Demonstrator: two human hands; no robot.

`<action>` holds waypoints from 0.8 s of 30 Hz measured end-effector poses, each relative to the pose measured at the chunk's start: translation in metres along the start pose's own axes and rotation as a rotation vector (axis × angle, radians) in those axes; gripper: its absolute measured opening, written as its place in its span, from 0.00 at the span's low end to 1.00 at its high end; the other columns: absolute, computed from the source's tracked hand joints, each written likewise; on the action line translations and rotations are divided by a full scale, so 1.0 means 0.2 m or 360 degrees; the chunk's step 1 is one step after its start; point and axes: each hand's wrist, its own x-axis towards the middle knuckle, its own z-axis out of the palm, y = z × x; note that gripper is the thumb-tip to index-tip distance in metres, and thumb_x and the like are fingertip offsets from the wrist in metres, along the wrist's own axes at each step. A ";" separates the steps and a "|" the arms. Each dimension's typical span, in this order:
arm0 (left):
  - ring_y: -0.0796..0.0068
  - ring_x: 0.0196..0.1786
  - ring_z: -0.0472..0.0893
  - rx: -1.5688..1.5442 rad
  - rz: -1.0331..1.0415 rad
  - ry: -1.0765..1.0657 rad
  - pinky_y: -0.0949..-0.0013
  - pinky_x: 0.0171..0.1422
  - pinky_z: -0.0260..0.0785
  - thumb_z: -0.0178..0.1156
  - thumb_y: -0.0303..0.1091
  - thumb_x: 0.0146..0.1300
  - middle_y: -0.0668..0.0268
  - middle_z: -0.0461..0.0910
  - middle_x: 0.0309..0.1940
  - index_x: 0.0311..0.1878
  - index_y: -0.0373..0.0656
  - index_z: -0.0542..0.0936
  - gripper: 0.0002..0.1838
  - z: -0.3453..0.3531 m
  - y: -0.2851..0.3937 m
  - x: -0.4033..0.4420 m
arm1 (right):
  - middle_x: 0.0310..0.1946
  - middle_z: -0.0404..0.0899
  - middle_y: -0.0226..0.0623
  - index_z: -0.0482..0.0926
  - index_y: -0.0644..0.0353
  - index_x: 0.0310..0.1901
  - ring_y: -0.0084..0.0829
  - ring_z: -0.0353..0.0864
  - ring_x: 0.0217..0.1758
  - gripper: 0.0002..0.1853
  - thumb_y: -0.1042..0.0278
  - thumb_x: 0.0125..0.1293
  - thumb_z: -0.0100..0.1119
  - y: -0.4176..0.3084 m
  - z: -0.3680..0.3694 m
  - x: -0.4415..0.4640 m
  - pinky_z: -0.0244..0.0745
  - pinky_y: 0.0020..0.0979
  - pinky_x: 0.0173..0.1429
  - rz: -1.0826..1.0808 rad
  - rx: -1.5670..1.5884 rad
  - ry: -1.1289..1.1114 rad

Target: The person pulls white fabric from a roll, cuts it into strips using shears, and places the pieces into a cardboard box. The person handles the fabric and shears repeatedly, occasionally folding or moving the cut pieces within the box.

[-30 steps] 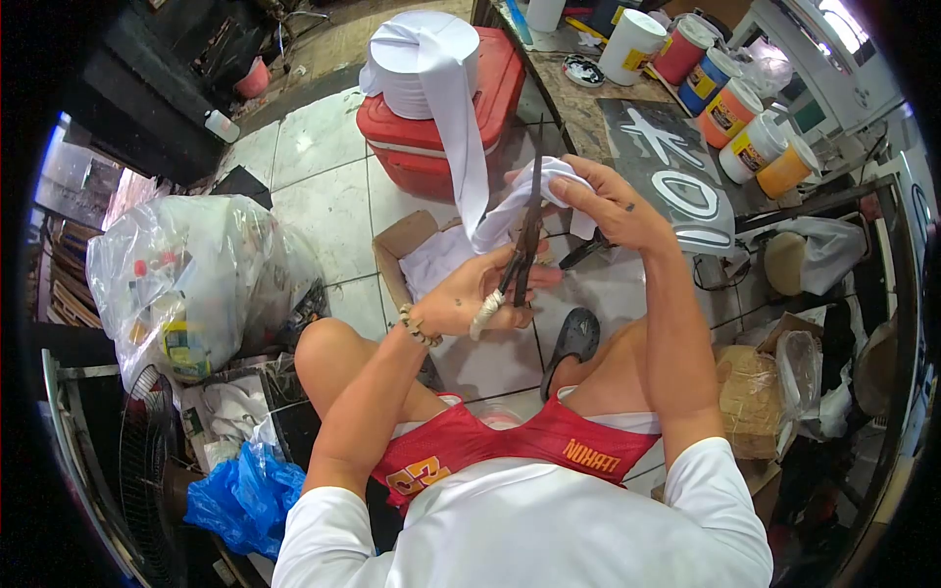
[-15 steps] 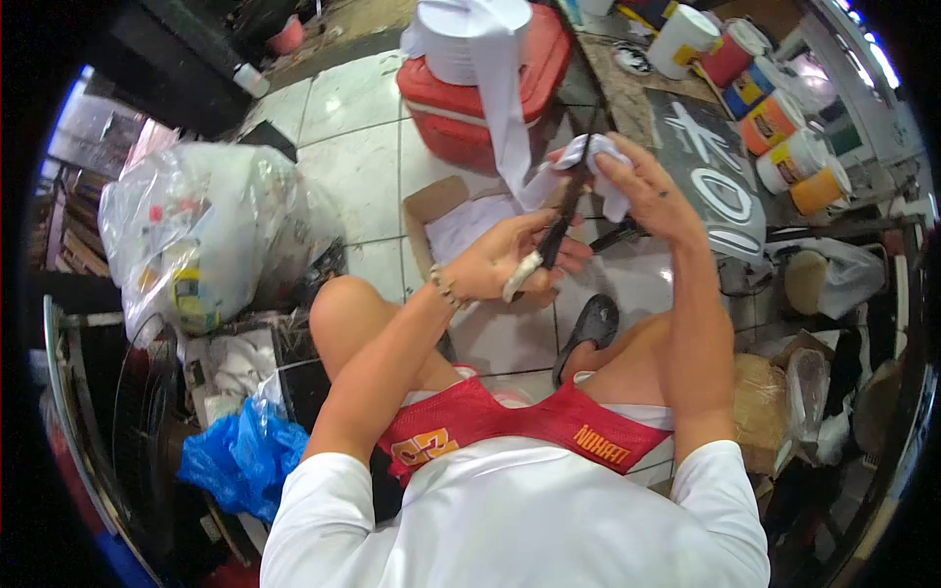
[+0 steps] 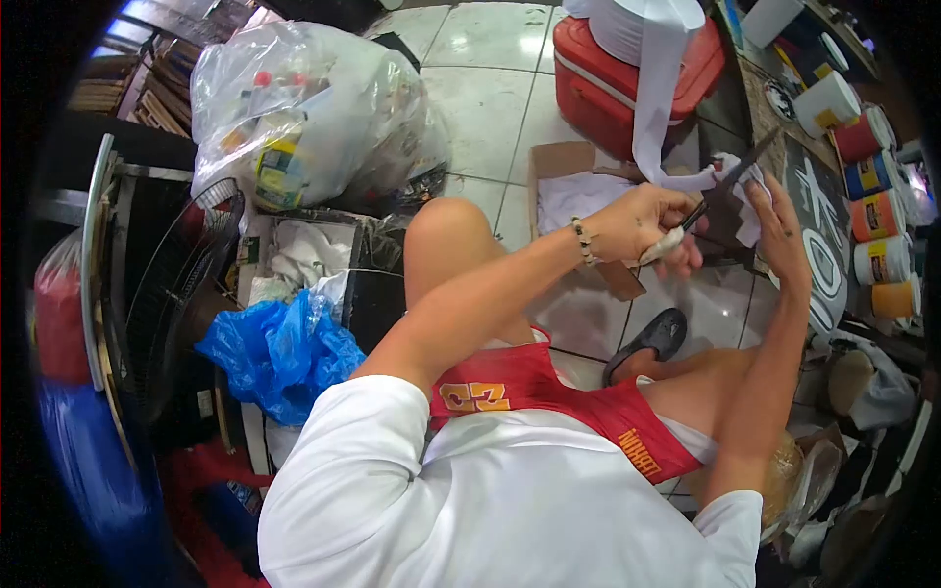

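Observation:
My left hand [image 3: 635,223], with a beaded bracelet at its wrist, is closed round a pair of scissors [image 3: 725,186]. Their handle is wrapped in white, and the dark blades point up and right, across white fabric. In my right hand [image 3: 781,233] is a bunched end of that white fabric [image 3: 749,208], pinched beside the blades. From a large white roll [image 3: 619,34], a long fabric strip [image 3: 655,103] hangs down and bends toward my hands. Whether the blades are closed on the fabric, I cannot make out.
Beneath the roll stands a red cooler [image 3: 593,103]. A cardboard box [image 3: 545,160] holds white cloth pieces [image 3: 582,202]. To the right are paint tubs [image 3: 875,216] and a dark lettered board [image 3: 821,201]. A clear bag of bottles [image 3: 319,108], a fan [image 3: 167,284] and a blue plastic bag [image 3: 284,358] lie left.
The view has turned left, so the scene sits further right in the picture. The scissors lean more to the right now. Both hands keep hold of the scissors and the fabric.

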 end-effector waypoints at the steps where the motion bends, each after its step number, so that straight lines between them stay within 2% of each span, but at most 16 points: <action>1: 0.67 0.46 0.86 -0.0075 0.0072 0.0076 0.69 0.47 0.81 0.72 0.29 0.56 0.51 0.84 0.48 0.67 0.33 0.66 0.37 0.00 0.02 -0.01 | 0.51 0.80 0.34 0.75 0.66 0.60 0.23 0.75 0.54 0.20 0.60 0.77 0.49 0.02 0.01 0.00 0.67 0.26 0.62 0.0110 -0.0117 0.0186; 2: 0.66 0.48 0.86 -0.0155 0.0142 0.0149 0.69 0.47 0.81 0.72 0.28 0.57 0.51 0.84 0.49 0.66 0.33 0.67 0.36 -0.01 0.03 -0.01 | 0.51 0.80 0.34 0.75 0.66 0.60 0.23 0.75 0.54 0.20 0.60 0.77 0.49 0.04 0.03 0.02 0.67 0.26 0.62 0.0111 -0.0115 0.0176; 4: 0.65 0.51 0.85 -0.0324 0.0223 0.0135 0.66 0.50 0.81 0.72 0.26 0.57 0.50 0.83 0.50 0.66 0.34 0.65 0.36 -0.06 0.02 -0.01 | 0.52 0.80 0.34 0.74 0.66 0.61 0.23 0.75 0.55 0.20 0.62 0.76 0.51 0.07 0.04 0.05 0.68 0.26 0.62 -0.0014 0.0017 -0.0167; 6: 0.63 0.54 0.84 0.0188 0.0500 0.0227 0.65 0.54 0.80 0.72 0.24 0.56 0.49 0.82 0.52 0.69 0.34 0.62 0.39 -0.12 0.07 -0.01 | 0.48 0.79 0.38 0.76 0.67 0.57 0.27 0.77 0.53 0.17 0.63 0.75 0.53 0.04 0.11 0.05 0.69 0.28 0.60 -0.0288 -0.0310 -0.0126; 8: 0.62 0.54 0.84 0.0127 0.0576 0.0406 0.64 0.57 0.79 0.72 0.23 0.55 0.47 0.81 0.53 0.69 0.36 0.62 0.40 -0.12 0.17 -0.05 | 0.45 0.77 0.43 0.78 0.68 0.51 0.33 0.78 0.50 0.15 0.64 0.73 0.55 0.10 0.18 0.13 0.71 0.31 0.56 -0.0578 -0.0562 -0.0142; 9: 0.62 0.53 0.85 0.0035 0.0618 0.0423 0.64 0.57 0.79 0.71 0.23 0.55 0.47 0.81 0.54 0.69 0.36 0.63 0.39 -0.17 0.17 -0.06 | 0.47 0.77 0.44 0.79 0.68 0.50 0.36 0.79 0.50 0.15 0.63 0.72 0.58 0.11 0.23 0.13 0.73 0.32 0.54 -0.0512 -0.0457 -0.0150; 11: 0.62 0.52 0.85 -0.0075 0.0653 0.0416 0.64 0.57 0.79 0.71 0.22 0.54 0.47 0.81 0.55 0.69 0.36 0.63 0.39 -0.22 0.20 -0.10 | 0.46 0.76 0.45 0.79 0.67 0.49 0.39 0.78 0.47 0.17 0.61 0.69 0.64 0.16 0.32 0.17 0.73 0.34 0.50 -0.0681 -0.0579 -0.0158; 12: 0.62 0.52 0.85 0.0023 0.0620 0.0540 0.64 0.57 0.79 0.70 0.22 0.54 0.47 0.80 0.55 0.68 0.36 0.63 0.39 -0.23 0.24 -0.13 | 0.45 0.76 0.45 0.78 0.69 0.51 0.38 0.78 0.45 0.22 0.57 0.67 0.66 0.17 0.37 0.19 0.73 0.34 0.48 -0.0620 -0.0604 -0.0171; 13: 0.62 0.51 0.85 0.0125 0.0587 0.0668 0.63 0.57 0.78 0.70 0.22 0.53 0.47 0.80 0.55 0.68 0.37 0.64 0.39 -0.23 0.27 -0.15 | 0.43 0.76 0.44 0.78 0.69 0.49 0.38 0.77 0.44 0.23 0.55 0.66 0.67 0.14 0.41 0.18 0.73 0.34 0.47 -0.0581 -0.0640 -0.0133; 15: 0.61 0.51 0.84 0.0164 0.0628 0.0719 0.63 0.57 0.78 0.70 0.23 0.53 0.46 0.80 0.54 0.68 0.37 0.64 0.39 -0.23 0.26 -0.16 | 0.41 0.76 0.44 0.77 0.70 0.47 0.37 0.77 0.43 0.24 0.53 0.65 0.68 0.09 0.45 0.18 0.72 0.34 0.47 -0.0535 -0.0683 -0.0085; 18: 0.59 0.53 0.84 0.0255 0.0693 0.0836 0.63 0.59 0.78 0.70 0.24 0.53 0.45 0.80 0.54 0.67 0.37 0.64 0.38 -0.23 0.22 -0.14 | 0.36 0.76 0.40 0.74 0.66 0.42 0.32 0.76 0.41 0.24 0.50 0.64 0.69 0.08 0.43 0.21 0.72 0.33 0.45 -0.0384 -0.0540 -0.0082; 20: 0.58 0.54 0.83 0.0310 0.0682 0.0827 0.63 0.61 0.77 0.71 0.24 0.52 0.45 0.81 0.54 0.67 0.37 0.64 0.39 -0.22 0.20 -0.13 | 0.33 0.76 0.35 0.71 0.61 0.38 0.25 0.74 0.38 0.22 0.50 0.67 0.67 0.13 0.40 0.25 0.71 0.30 0.43 -0.0053 -0.0037 0.0027; 21: 0.59 0.56 0.83 0.0027 0.0619 0.0736 0.63 0.63 0.75 0.74 0.26 0.50 0.46 0.81 0.54 0.67 0.38 0.65 0.41 -0.28 0.16 -0.10 | 0.34 0.77 0.32 0.70 0.59 0.41 0.20 0.75 0.36 0.19 0.54 0.67 0.68 0.14 0.37 0.27 0.70 0.26 0.41 -0.0188 -0.0005 0.0133; 22: 0.59 0.56 0.83 0.0026 0.0631 0.0706 0.63 0.63 0.75 0.74 0.26 0.50 0.46 0.81 0.54 0.67 0.38 0.65 0.41 -0.27 0.17 -0.09 | 0.34 0.77 0.32 0.70 0.59 0.41 0.20 0.75 0.36 0.19 0.54 0.67 0.68 0.13 0.33 0.27 0.70 0.26 0.41 -0.0195 -0.0024 0.0158; 24: 0.60 0.56 0.82 0.0132 0.0418 0.0560 0.63 0.63 0.74 0.75 0.28 0.50 0.47 0.81 0.55 0.67 0.38 0.65 0.42 -0.19 0.17 -0.10 | 0.35 0.77 0.33 0.67 0.59 0.44 0.21 0.78 0.36 0.19 0.61 0.66 0.70 0.10 0.25 0.28 0.73 0.24 0.41 -0.0312 0.0504 0.0509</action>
